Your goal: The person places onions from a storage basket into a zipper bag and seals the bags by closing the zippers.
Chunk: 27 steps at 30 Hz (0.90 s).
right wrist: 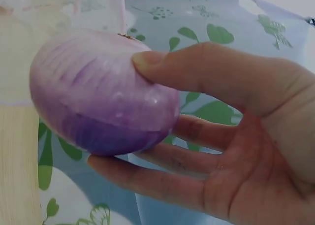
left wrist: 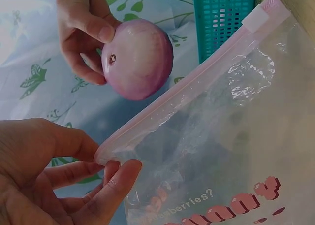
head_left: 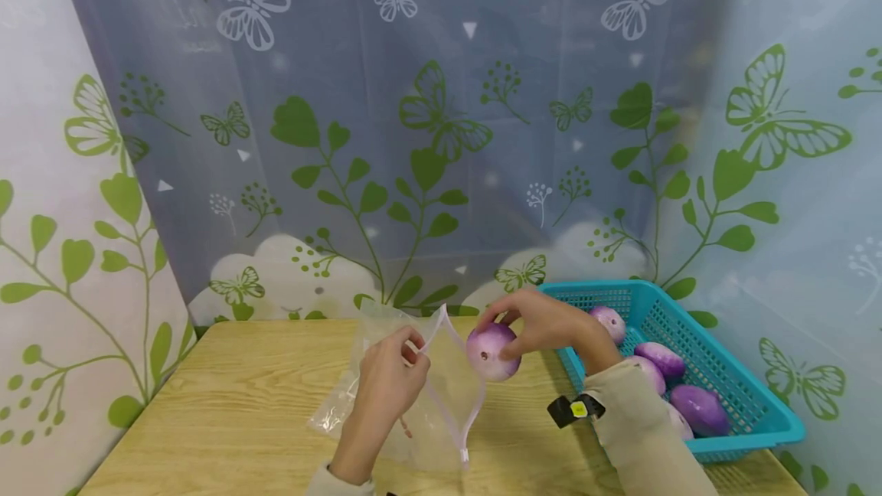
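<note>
My left hand (head_left: 394, 370) pinches the rim of a clear zip bag (left wrist: 206, 131) with a pink slider edge and pink printed letters. The bag's mouth gapes toward the right in the head view. Beside that opening, my right hand (head_left: 544, 321) holds a round purple-and-white onion (head_left: 493, 352) between thumb and fingers. A small brown spot marks the end of the onion (left wrist: 140, 60) turned toward the left wrist camera. In the right wrist view, the thumb presses on top of the onion (right wrist: 103, 94) while the fingers support it from below.
A turquoise plastic basket (head_left: 751, 412) stands at the right of the wooden table (head_left: 262, 381). Several purple onions (head_left: 699, 409) lie in it, partly hidden by the right sleeve (head_left: 644, 427). A patterned curtain (head_left: 427, 44) hangs behind the table and along both sides.
</note>
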Motion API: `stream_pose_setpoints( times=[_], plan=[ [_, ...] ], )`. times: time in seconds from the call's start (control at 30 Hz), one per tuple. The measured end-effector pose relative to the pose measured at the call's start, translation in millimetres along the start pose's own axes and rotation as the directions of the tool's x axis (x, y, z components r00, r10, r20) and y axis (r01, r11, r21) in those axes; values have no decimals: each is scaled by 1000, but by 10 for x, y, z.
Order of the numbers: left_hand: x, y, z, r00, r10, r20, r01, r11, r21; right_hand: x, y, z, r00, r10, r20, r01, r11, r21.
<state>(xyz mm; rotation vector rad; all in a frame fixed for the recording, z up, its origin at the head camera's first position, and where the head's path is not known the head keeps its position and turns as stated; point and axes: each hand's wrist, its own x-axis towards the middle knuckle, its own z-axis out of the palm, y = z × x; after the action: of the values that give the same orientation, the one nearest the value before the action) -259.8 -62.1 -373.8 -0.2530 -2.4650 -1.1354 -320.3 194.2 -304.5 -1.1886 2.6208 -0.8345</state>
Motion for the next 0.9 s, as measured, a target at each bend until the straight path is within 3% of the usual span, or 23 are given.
stream_pose_setpoints(
  times=[0.33, 0.63, 0.9],
  plan=[
    [7, 1, -31, 1000, -5, -15, 5, 1000, 12, 103, -143, 113, 998, -58, -21, 55, 993, -107],
    [-7, 39, -92, 997, 38, -70, -35, 999, 37, 193, -195, 204, 995, -100, -8, 99, 991, -90],
    [-6, 69, -119, 996, 30, -79, -28, 999, 25, 215, -195, 234, 994, -106, -12, 104, 991, -84]
  ],
)
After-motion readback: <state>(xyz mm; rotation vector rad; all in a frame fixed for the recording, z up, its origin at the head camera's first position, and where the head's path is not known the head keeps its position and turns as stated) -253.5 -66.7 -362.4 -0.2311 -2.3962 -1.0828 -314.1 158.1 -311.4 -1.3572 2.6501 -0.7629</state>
